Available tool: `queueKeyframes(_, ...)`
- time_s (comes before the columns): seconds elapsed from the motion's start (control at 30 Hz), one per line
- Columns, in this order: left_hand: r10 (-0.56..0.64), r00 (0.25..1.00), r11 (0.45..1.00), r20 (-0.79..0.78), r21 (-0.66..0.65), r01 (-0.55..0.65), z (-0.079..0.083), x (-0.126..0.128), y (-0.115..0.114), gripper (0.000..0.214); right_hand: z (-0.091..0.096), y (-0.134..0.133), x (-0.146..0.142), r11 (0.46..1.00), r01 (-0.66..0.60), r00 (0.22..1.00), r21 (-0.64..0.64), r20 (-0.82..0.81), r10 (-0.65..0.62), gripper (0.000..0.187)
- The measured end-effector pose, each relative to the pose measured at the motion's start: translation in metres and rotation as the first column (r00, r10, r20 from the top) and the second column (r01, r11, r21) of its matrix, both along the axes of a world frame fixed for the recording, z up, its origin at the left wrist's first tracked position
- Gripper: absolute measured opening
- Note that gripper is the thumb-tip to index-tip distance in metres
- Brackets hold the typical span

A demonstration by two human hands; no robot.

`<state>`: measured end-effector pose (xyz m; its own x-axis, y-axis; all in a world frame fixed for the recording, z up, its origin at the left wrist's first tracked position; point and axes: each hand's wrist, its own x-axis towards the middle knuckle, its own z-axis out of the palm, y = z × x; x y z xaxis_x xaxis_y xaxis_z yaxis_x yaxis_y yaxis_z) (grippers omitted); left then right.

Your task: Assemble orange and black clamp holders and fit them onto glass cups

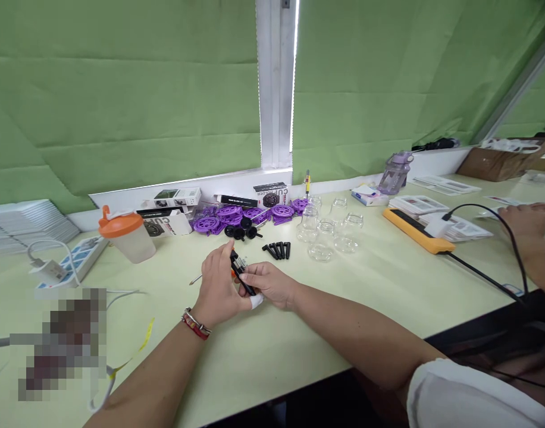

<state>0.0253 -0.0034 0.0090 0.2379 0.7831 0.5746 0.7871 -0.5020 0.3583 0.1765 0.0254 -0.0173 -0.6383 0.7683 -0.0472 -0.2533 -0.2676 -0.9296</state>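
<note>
Between my two hands is a slim black plastic part [237,266], tilted over the table. My left hand [219,284] is closed round its left side, and its thumb has a white wrap. From the right, my right hand [269,282] pinches the lower end of the same part. A screwdriver [195,279] lies partly hidden behind my left hand. Just beyond my hands lie several short black plastic pieces [279,249] in a row. Black round knobs [242,229] sit behind them, next to a pile of purple plastic wheel-shaped parts [230,215].
Clear glass-like cups [321,246] stand right of the black pieces. Cup-holder boxes [165,223] lean along the back. An orange-lidded shaker [127,232] and a power strip [80,261] are at left. At right are an orange power strip [417,232], papers and another person's hands [525,220].
</note>
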Motion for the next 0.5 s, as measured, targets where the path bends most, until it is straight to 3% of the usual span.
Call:
queueKeyframes(0.23, -0.005, 0.999, 1.0, 0.033, -0.007, 0.005, -0.001, -0.002, 0.0, 0.112, -0.002, 0.0, 0.0, 1.0, -0.011, 1.0, 0.026, 0.004, 0.011, 0.043)
queueKeyframes(0.37, -0.008, 0.991, 0.995, 0.134, -0.101, 0.022, 0.0, -0.004, -0.001, 0.114, 0.002, 0.006, 0.002, 0.995, -0.017, 0.999, 0.099, 0.036, 0.014, 0.044)
queueKeyframes(0.43, 0.008, 0.979, 0.981, 0.205, -0.19, 0.032, 0.003, -0.007, -0.001, 0.116, 0.003, 0.015, 0.005, 0.987, 0.083, 0.994, 0.136, 0.06, -0.091, 0.042)
queueKeyframes(0.5, 0.045, 0.952, 0.958, 0.303, -0.282, 0.045, 0.008, -0.01, -0.001, 0.115, 0.003, 0.025, 0.01, 0.947, 0.264, 0.954, 0.185, 0.098, -0.285, 0.033)
